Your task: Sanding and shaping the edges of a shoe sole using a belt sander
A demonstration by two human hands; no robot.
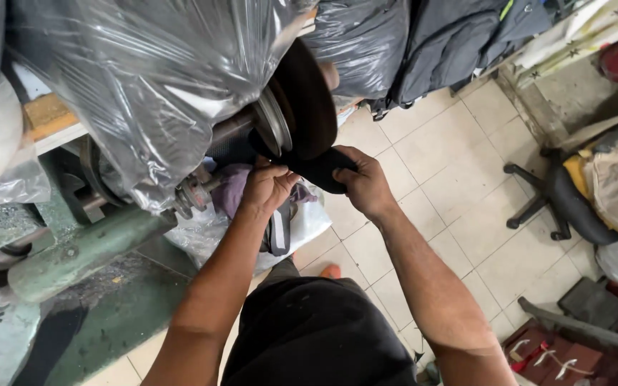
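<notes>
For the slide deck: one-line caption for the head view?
Both hands, left hand and right hand, press a flat black piece against a dark round machine wheel.

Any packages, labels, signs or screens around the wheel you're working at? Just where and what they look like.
No labels, signs or screens.
Clear plastic bag: over the machine, upper left, glossy, crumpled.
Black plastic bag: top centre, behind the dark wheel.
White plastic bag: on the floor below the hands.

Black office chair (566, 200) on tiled floor (452, 164)

black sole piece (321, 170), dark brown wheel (314, 93), green machine base (84, 251), cream tiled floor (459, 179)
</notes>
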